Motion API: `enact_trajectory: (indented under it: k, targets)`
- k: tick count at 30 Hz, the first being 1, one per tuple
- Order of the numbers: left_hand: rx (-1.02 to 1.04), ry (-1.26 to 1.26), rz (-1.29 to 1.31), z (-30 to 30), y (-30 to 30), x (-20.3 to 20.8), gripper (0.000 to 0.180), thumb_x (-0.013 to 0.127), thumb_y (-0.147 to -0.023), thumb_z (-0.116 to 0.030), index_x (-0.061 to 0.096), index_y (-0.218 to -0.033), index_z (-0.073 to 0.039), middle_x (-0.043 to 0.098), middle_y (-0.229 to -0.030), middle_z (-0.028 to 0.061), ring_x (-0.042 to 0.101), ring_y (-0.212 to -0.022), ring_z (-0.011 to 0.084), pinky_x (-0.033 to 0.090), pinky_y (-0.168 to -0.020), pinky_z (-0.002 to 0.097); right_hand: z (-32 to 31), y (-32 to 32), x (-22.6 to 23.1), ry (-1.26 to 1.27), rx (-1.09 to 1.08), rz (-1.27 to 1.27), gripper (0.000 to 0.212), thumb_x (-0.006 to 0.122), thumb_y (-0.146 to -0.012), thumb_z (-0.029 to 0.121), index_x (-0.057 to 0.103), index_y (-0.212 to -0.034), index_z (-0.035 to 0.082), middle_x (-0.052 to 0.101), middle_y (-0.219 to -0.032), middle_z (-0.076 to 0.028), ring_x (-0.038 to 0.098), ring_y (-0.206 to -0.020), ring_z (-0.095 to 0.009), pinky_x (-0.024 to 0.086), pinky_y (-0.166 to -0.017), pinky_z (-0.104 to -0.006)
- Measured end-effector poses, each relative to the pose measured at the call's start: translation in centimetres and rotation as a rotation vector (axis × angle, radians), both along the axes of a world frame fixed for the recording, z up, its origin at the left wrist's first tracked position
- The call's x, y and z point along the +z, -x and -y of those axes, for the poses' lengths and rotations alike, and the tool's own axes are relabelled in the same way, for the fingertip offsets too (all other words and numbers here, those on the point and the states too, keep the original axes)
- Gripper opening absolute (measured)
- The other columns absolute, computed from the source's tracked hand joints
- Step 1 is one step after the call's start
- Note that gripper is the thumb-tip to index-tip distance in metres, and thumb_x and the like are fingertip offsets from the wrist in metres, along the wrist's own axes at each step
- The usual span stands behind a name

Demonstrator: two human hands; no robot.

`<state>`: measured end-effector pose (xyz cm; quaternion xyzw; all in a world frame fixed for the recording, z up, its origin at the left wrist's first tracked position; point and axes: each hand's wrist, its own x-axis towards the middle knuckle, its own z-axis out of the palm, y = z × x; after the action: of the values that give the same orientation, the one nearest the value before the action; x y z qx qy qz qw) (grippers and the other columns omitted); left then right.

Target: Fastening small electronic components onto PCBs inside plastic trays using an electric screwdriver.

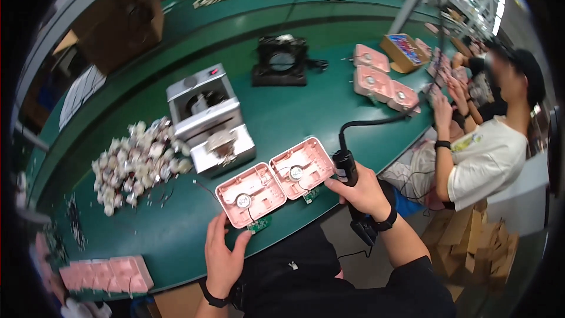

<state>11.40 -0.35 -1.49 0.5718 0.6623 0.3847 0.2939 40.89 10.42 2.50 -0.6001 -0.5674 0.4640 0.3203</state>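
Two pink plastic housings stand side by side, open side up, near the bench's front edge: a left housing (268, 185) and a right housing (315, 153). Each has a round silver part inside, wired to a small green circuit board; the left circuit board (260, 225) and right circuit board (311, 196) lie just outside the near walls. My left hand (225, 254) is open, thumb and fingers apart, at the near left corner of the left housing. My right hand (369, 193) is wrapped round a black corded electric screwdriver (345, 166), upright beside the right housing.
A silver machine (209, 115) stands beyond the housings, with a heap of small whitish parts (138, 162) to its left. Pink housings (109, 274) line the near left edge; more pink housings (374, 82) lie far right. A black device (281, 62) sits behind. A co-worker (488, 153) sits at right.
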Motion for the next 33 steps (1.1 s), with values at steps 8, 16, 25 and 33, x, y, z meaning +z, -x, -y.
enact_trajectory:
  k: [8, 16, 25, 33]
  targets:
    - [-0.271, -0.014, -0.138, -7.9, -7.0, 0.3, 0.063, 0.075, -0.085, -0.024, 0.048, -0.134, 0.005, 0.054, -0.129, 0.0206, 0.058, -0.111, 0.0333, 0.048, -0.094, 0.0384, -3.7, -7.0, 1.3, 0.002, -0.118, 0.127, 0.042, 0.077, -0.083, 0.027, 0.059, -0.105, -0.003, 0.060, -0.072, -0.002, 0.059, -0.051, -0.010, 0.046, -0.047, -0.0248]
    - [-0.233, -0.042, -0.131, -16.1, -10.4, 0.1, 0.072, 0.074, -0.084, -0.035, 0.043, -0.135, 0.004, 0.052, -0.128, 0.0235, 0.051, -0.120, 0.0405, 0.044, -0.100, 0.0439, -11.5, -10.1, 1.7, 0.063, -0.028, 0.046, 0.038, 0.077, -0.084, 0.028, 0.059, -0.101, -0.001, 0.061, -0.075, -0.002, 0.057, -0.049, -0.011, 0.046, -0.046, -0.0258]
    - [-0.120, -0.261, -0.123, -19.9, -10.3, -2.5, 0.067, 0.076, -0.081, -0.028, 0.045, -0.132, 0.002, 0.055, -0.121, 0.0238, 0.052, -0.114, 0.0387, 0.045, -0.097, 0.0444, -18.6, -7.9, 0.6, 0.031, 0.004, 0.028, 0.050, 0.074, -0.086, 0.024, 0.049, -0.125, 0.004, 0.058, -0.084, -0.005, 0.054, -0.053, -0.012, 0.047, -0.041, -0.0277]
    - [-0.209, -0.307, -0.061, -6.9, -4.4, 2.8, 0.058, 0.075, -0.085, -0.027, 0.053, -0.132, -0.003, 0.059, -0.125, 0.0196, 0.060, -0.112, 0.0350, 0.050, -0.095, 0.0404, -12.5, -9.1, 1.6, -0.285, -0.092, 0.000, 0.038, 0.066, -0.093, 0.023, 0.055, -0.123, 0.003, 0.065, -0.101, -0.008, 0.049, -0.046, -0.011, 0.040, -0.043, -0.0245]
